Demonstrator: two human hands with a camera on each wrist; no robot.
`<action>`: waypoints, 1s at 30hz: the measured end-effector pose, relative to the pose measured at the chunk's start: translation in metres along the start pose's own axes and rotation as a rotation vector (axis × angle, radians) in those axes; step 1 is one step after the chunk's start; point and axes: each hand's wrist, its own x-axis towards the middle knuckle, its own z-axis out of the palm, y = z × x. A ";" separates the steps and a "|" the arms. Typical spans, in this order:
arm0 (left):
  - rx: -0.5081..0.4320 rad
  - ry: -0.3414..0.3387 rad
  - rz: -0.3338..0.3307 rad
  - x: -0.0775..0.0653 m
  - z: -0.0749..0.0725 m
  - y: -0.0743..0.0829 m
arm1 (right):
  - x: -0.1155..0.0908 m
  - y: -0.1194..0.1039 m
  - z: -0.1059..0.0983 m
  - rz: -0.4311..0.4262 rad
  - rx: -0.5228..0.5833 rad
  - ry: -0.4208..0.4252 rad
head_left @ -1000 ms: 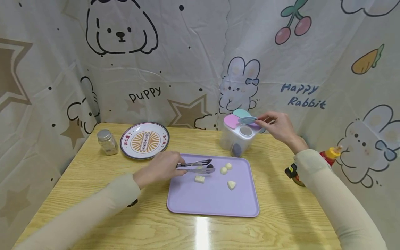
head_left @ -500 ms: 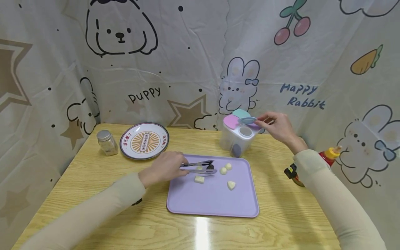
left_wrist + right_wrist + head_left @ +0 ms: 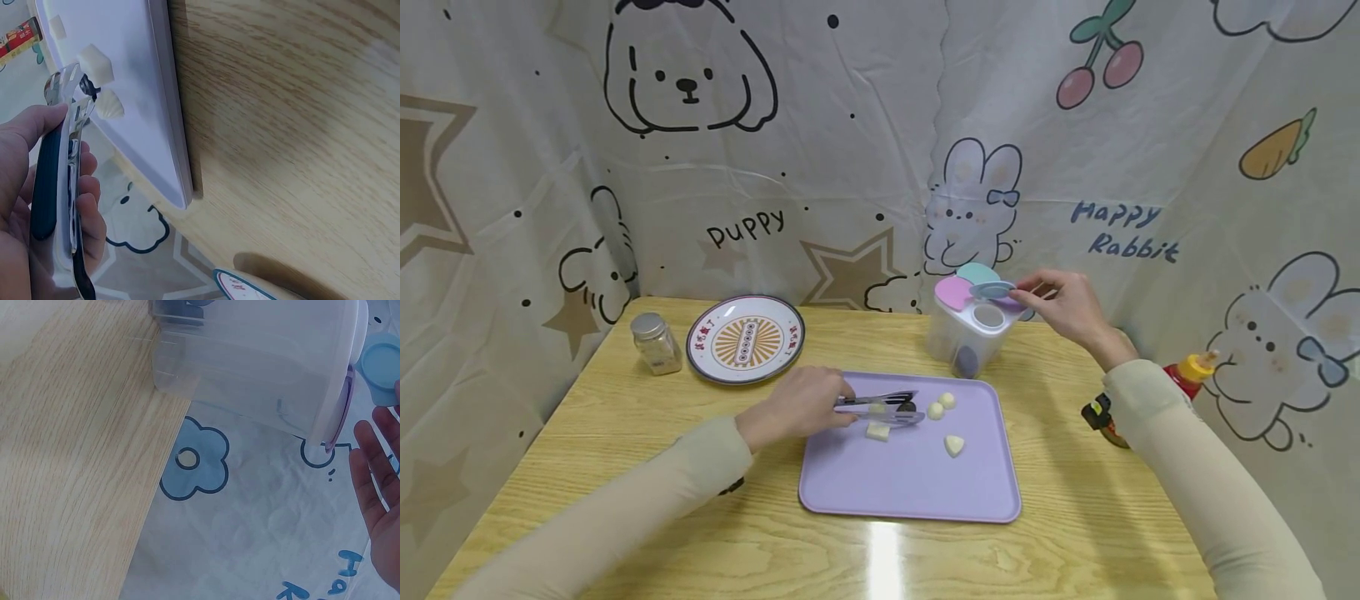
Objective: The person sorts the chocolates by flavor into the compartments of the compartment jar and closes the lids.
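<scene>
My left hand (image 3: 805,402) grips metal tongs (image 3: 47,181) with dark handle strips, held low over the lilac tray (image 3: 917,492). In the head view, a small dark round piece (image 3: 907,407) shows between the tong tips. Pale pieces lie around them: a block (image 3: 877,432) in front, two small domes (image 3: 936,411) to the right, and a wedge (image 3: 954,446). A ridged pale piece (image 3: 109,105) shows beside the tips in the left wrist view. My right hand (image 3: 1067,308) pinches the raised blue lid (image 3: 992,289) of a clear container (image 3: 951,333), whose round opening is uncovered.
A patterned plate (image 3: 747,339) and a jar with a silver cap (image 3: 656,342) stand at the back left. A red bottle with a yellow top (image 3: 1195,368) is partly hidden behind my right sleeve. A printed curtain (image 3: 850,167) hangs behind the table.
My left hand has moved the tongs slightly right and nearer to me, over the dark piece. My right hand still holds the blue lid up.
</scene>
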 end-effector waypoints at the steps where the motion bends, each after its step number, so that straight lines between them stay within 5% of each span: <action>1: -0.003 0.002 0.002 -0.001 0.000 0.000 | 0.000 0.000 0.000 -0.001 -0.001 0.000; 30: -0.034 0.083 0.040 -0.008 0.001 0.000 | -0.002 0.001 0.000 -0.005 -0.005 -0.006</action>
